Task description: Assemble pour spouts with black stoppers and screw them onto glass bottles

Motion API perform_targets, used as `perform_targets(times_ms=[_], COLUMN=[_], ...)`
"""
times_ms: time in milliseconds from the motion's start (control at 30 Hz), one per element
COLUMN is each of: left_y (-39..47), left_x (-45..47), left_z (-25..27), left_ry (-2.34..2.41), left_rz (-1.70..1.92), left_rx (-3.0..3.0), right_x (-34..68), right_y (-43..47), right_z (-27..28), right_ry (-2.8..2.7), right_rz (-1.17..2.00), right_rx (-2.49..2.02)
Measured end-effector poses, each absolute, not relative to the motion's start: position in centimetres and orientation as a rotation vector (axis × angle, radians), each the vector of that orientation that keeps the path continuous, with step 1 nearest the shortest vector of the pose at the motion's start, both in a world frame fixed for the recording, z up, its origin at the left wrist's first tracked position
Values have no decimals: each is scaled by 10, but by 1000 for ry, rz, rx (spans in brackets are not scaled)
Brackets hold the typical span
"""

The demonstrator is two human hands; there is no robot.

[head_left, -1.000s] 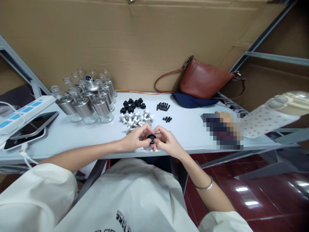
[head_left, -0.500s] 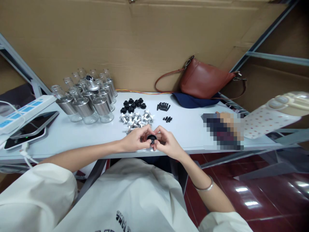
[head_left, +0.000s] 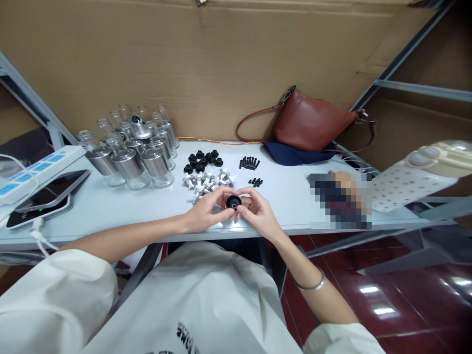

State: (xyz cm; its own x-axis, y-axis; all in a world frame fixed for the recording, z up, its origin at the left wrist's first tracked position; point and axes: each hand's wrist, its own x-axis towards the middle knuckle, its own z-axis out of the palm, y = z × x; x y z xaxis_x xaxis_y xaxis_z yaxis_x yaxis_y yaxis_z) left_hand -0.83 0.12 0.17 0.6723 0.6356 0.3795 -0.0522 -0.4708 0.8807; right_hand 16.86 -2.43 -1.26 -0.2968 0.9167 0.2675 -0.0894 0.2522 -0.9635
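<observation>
Between the fingertips of both hands is a round black stopper (head_left: pixel 233 202), its hollow, ringed side turned up towards me. My left hand (head_left: pixel 211 209) grips it from the left, thumb at its lower rim. From the right, my right hand (head_left: pixel 257 210) pinches it the same way. Just beyond my left hand lie several silver-and-white pourer spouts (head_left: pixel 206 184) in a pile. Behind those sits a cluster of matching black stoppers (head_left: pixel 204 160). Further right are small black tubes (head_left: pixel 250 162) in a row and shorter black pieces (head_left: pixel 255 182).
Glass bottles with steel sleeves (head_left: pixel 129 164) stand at the left, one topped with a pourer. A power strip (head_left: pixel 40 169) and phones lie left of them. A brown bag (head_left: pixel 313 120) rests on dark blue cloth at the back right, and a dotted bottle (head_left: pixel 409 182) is at the right.
Both hands have raised the black stopper slightly away from me and tilted it, so its hollow side now shows more fully. Objects on the table have stayed put.
</observation>
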Motion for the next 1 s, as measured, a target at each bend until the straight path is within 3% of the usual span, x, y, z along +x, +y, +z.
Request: perform_targets(times_ms=[433, 1000], left_y=[4, 6], left_x=[-10, -12], left_z=[-2, -7], left_ry=[496, 490], left_rz=[895, 911], left_rx=[1901, 1852], right_x=[171, 173], right_y=[-26, -29], right_z=[-8, -9], right_ry=[-1582, -1826], right_rz=[1233, 993], right_rx=[-856, -888])
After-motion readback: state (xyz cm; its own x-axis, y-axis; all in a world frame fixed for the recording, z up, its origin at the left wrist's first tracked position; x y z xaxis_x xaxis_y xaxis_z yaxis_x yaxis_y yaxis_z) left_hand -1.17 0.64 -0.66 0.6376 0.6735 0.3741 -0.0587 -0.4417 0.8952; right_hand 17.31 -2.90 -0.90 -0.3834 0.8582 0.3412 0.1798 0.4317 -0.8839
